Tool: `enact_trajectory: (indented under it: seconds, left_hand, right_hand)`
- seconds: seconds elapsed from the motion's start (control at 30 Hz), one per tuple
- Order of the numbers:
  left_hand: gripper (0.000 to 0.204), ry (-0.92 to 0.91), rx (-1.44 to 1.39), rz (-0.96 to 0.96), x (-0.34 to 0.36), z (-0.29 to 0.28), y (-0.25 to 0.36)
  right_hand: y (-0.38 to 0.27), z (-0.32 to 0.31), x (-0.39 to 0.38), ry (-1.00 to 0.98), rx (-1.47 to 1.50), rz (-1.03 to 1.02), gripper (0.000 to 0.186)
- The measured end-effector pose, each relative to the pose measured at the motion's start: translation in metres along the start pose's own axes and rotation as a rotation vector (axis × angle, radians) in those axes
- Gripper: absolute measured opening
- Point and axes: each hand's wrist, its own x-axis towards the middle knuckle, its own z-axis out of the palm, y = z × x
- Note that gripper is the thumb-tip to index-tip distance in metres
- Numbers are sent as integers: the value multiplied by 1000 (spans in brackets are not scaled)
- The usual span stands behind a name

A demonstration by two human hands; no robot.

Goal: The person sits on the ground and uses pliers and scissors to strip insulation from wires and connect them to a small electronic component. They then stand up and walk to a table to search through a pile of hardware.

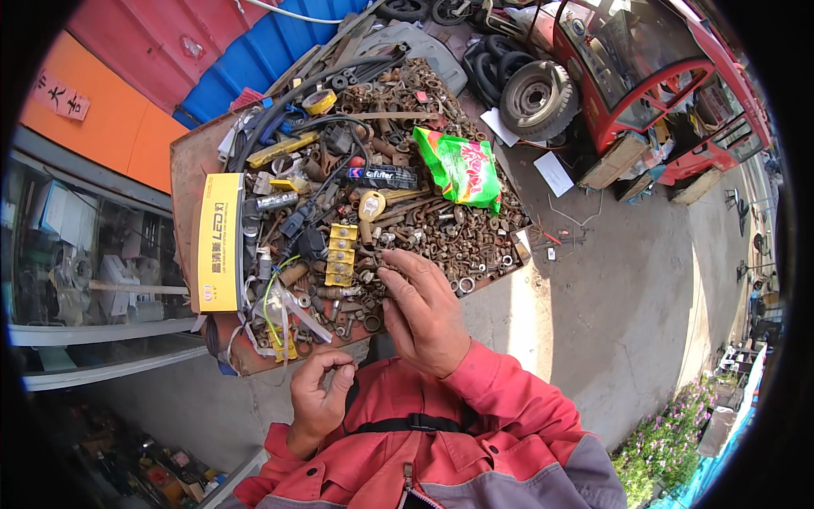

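My right hand [424, 318] reaches over the near edge of a heap of rusty nuts and bolts [483, 246], its fingers stretched out. Its fingertips are close to a yellow strip with several sections [341, 254], and I see nothing in its grasp. Nearer to my body, my left hand [315, 394] is closed, thumb and forefinger pinched together. Whatever it may hold is too small to make out. Left of the strip lie a black plug-like part [294, 222] and a clear plastic bag [284, 305] with a yellow-green wire.
The heap covers a metal table [197, 157]. On it are a long yellow box [219, 246], a green package [462, 170], a tape roll [320, 102] and a black box [381, 176]. A glass cabinet [102, 280] stands left; a wheel [538, 100] and red vehicle [627, 68] stand back right.
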Motion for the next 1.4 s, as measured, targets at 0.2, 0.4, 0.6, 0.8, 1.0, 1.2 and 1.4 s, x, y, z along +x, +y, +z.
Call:
enact_trajectory:
  seconds: [0.2,0.4,0.6,0.8,1.0,1.2,1.4]
  left_hand:
    - [10,-52,11,51,-2,-2,-6]
    - [11,-71,8,47,-2,2,-5]
    - [10,-90,41,95,0,4,-6]
    - [10,-76,40,82,-2,5,-5]
    - [9,-56,49,81,-4,5,-2]
    - [9,-19,54,68,-7,-1,-4]
    - [10,-36,67,79,-5,4,-4]
  right_hand:
    - [19,-18,-5,-5,-463,315,63]
    - [3,8,-13,-128,-407,257,66]
    - [0,10,-12,-172,-250,138,56]
    - [-1,17,-8,-202,-210,72,57]
    - [-2,27,-3,-219,-56,-7,56]
    - [-2,34,2,-264,17,-115,62]
    - [-3,13,-2,-228,-25,-58,62]
